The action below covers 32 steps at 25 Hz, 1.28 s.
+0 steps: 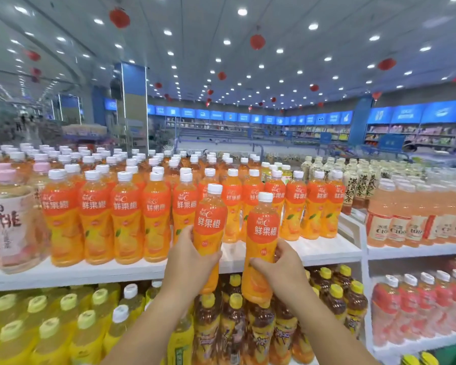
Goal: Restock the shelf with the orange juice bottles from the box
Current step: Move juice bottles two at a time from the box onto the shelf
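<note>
I hold two orange juice bottles upright in front of the top shelf. My left hand grips the left bottle around its middle. My right hand grips the right bottle low on its label. Both have white caps and orange labels. Behind them, rows of the same orange juice bottles fill the white shelf, with a bare gap at the front edge between the hands and the right-hand row. The box is out of view.
Pale peach drink bottles stand at the shelf's left end. Tea bottles and pink drinks fill the neighbouring shelf on the right. Below are yellow-capped bottles and dark tea bottles. Store aisles lie beyond.
</note>
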{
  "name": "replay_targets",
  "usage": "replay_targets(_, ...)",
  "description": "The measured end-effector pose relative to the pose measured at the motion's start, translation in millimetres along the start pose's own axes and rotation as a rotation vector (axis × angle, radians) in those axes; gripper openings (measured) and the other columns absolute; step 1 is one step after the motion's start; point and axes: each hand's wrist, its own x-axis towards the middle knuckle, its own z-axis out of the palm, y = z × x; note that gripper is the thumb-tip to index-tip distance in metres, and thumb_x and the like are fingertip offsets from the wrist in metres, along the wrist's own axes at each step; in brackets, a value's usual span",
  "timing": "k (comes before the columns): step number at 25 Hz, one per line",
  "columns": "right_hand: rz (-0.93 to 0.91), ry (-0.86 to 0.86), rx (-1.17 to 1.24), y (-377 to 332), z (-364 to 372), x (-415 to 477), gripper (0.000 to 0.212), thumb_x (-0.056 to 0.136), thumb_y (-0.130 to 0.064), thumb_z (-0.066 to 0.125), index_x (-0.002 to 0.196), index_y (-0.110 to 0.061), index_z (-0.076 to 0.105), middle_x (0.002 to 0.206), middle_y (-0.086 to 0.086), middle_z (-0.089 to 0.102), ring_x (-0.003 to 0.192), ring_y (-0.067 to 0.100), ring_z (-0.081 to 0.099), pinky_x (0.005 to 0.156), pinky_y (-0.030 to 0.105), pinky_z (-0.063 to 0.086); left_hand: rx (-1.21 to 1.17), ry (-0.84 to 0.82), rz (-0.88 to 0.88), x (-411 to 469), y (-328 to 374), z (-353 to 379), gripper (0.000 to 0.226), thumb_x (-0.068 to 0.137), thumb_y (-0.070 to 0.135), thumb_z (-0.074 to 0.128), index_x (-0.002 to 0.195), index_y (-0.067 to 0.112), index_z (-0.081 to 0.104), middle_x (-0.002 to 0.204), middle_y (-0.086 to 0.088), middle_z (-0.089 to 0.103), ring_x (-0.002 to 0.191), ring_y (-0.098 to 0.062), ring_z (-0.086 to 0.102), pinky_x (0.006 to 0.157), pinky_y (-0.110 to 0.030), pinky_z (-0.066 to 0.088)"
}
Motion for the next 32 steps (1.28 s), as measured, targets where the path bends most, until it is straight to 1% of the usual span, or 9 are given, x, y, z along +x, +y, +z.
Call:
replay_targets(3,-0.054,-0.059,0.017,2,4,39,0.033,0.081,-0.017,0.078,0.107,-0.029,0.063,0.095,-0.016,0.071,0.082,-0.005,0.066,0.067,0.018,0.053,-0.035,0.082,-0.007,16,-4,22,0.053,0.081,0.025,0.084,0.110,0.048,0.046,0.104,0.026,0.062,0.097,0.010,0.060,0.075,-0.011,0.048)
replay_targets(6,-0.090,-0.128,0.034,10,7,77,0.038,0.078,-0.013,0.080,0.107,-0.030,0.064,0.097,-0.013,0.075,0.088,0.002,0.071,0.078,0.030,0.060,-0.045,0.179,-0.016,31,-6,47,0.058,0.080,0.023,0.085,0.124,0.038,0.050,0.108,0.027,0.062,0.100,0.011,0.060,0.081,-0.012,0.049)
replay_targets(11,-0.119,-0.206,0.040,28,20,121,0.040,0.076,-0.013,0.082,0.108,-0.026,0.062,0.101,-0.009,0.074,0.091,0.006,0.071,0.079,0.034,0.060,-0.063,0.277,-0.077,51,-12,73,0.068,0.080,0.018,0.085,0.126,0.045,0.042,0.107,0.034,0.057,0.100,0.010,0.058,0.082,-0.014,0.048)
replay_targets(14,-0.130,-0.231,0.070,35,28,130,0.040,0.077,-0.012,0.080,0.109,-0.028,0.062,0.099,-0.012,0.074,0.088,0.002,0.071,0.077,0.028,0.059,-0.025,0.307,-0.086,57,-19,80,0.069,0.080,0.020,0.085,0.136,0.033,0.048,0.116,0.027,0.062,0.112,-0.001,0.062,0.091,-0.023,0.053)
replay_targets(18,-0.151,-0.238,0.097,39,34,133,0.041,0.078,-0.013,0.080,0.109,-0.031,0.061,0.098,-0.017,0.072,0.089,-0.004,0.068,0.069,0.016,0.053,0.042,0.337,-0.048,62,-26,86,0.070,0.082,0.025,0.083,0.141,0.036,0.046,0.125,0.024,0.061,0.119,-0.001,0.058,0.099,-0.030,0.052)
replay_targets(22,-0.164,-0.218,0.075,45,31,131,0.031,0.078,-0.024,0.080,0.106,-0.030,0.065,0.102,-0.014,0.071,0.091,-0.003,0.067,0.074,0.018,0.054,0.102,0.264,-0.094,57,-34,84,0.058,0.083,0.030,0.081,0.133,0.034,0.052,0.118,0.023,0.063,0.114,-0.004,0.061,0.093,-0.026,0.052)
replay_targets(26,-0.180,-0.191,-0.020,52,30,123,0.033,0.078,-0.039,0.080,0.107,-0.036,0.064,0.108,-0.016,0.066,0.094,-0.011,0.060,0.073,0.011,0.049,0.229,0.224,-0.130,49,-41,80,0.045,0.088,0.034,0.075,0.129,0.030,0.056,0.112,0.018,0.064,0.106,-0.008,0.061,0.087,-0.024,0.051)
replay_targets(29,-0.153,-0.172,0.012,54,33,113,0.037,0.078,-0.035,0.082,0.098,-0.046,0.054,0.108,-0.020,0.063,0.097,-0.006,0.060,0.075,0.013,0.048,0.264,0.236,-0.148,50,-45,79,0.053,0.086,0.038,0.076,0.133,0.027,0.054,0.117,0.014,0.064,0.111,-0.012,0.061,0.095,-0.034,0.055)
replay_targets(32,-0.151,-0.158,-0.004,58,36,115,0.033,0.081,-0.031,0.080,0.095,-0.042,0.052,0.106,-0.020,0.062,0.099,-0.003,0.059,0.073,0.011,0.046,0.273,0.240,-0.148,51,-47,79,0.052,0.086,0.036,0.076,0.132,0.024,0.055,0.116,0.012,0.065,0.111,-0.014,0.061,0.094,-0.036,0.056)
